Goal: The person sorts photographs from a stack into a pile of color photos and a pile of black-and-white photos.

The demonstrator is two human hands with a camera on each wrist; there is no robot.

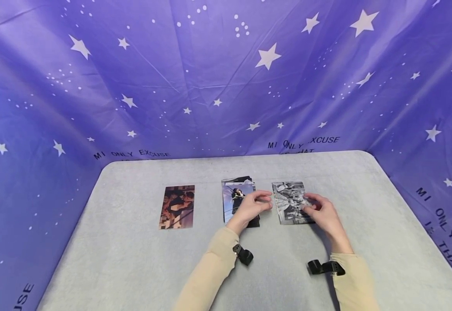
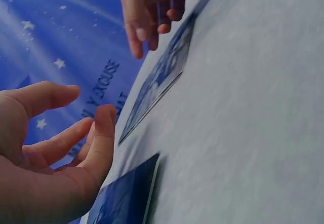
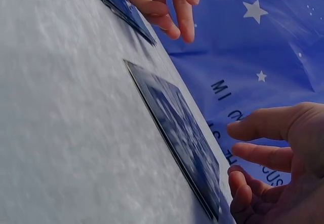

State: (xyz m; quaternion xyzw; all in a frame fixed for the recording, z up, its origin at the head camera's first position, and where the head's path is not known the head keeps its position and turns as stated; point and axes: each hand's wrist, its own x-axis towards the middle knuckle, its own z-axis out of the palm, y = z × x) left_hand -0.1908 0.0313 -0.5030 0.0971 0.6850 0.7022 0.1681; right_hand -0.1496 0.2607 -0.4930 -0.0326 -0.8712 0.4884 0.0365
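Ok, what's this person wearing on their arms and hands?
Both hands are bare: left hand, right hand. Each arm has a long cream sleeve ending at the wrist. A small black camera mount sits at the left wrist, and another black mount at the right.

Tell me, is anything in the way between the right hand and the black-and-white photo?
Nothing visible is. The right hand hovers over the right edge of the black-and-white photo, fingers loosely open just above it. The left hand is off to the photo's other side, above the stack of photos.
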